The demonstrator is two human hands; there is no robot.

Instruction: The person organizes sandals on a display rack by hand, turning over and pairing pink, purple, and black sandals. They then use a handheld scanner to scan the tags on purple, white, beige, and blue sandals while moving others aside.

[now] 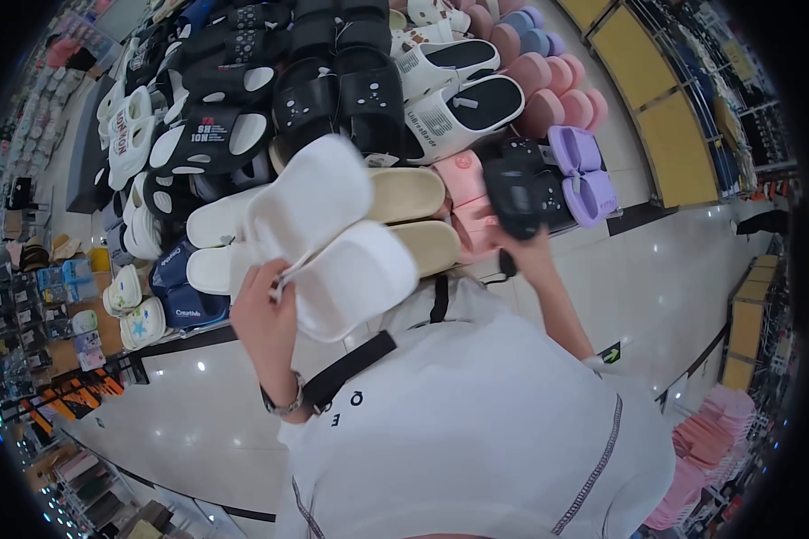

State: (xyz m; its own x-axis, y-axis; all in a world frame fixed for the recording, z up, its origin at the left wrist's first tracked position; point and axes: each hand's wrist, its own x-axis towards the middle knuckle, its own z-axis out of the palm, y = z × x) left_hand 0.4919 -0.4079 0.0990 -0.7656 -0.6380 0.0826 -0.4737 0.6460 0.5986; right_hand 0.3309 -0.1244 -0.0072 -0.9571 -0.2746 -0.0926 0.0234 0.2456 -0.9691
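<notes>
My left hand (265, 310) is closed on a pair of white slides (355, 280), gripped where the two join by a small tie. The pair is tilted above the display, its pale footbeds facing me, and the upper slide is slightly blurred. On the right, my right hand (523, 241) has its fingers around a black slide (515, 199), smeared by motion. Pink slides (475, 226) lie just left of that hand, and black slides with small charms (550, 193) lie behind it. Beige slides (422, 247) rest between my two hands.
Rows of black slides (306, 99), white slides with black insoles (463, 112) and purple slides (586, 184) cover the display. Navy slides (184, 292) sit at its left front corner. Yellow-panelled shelving (634, 63) stands to the right, across the tiled floor (674, 260).
</notes>
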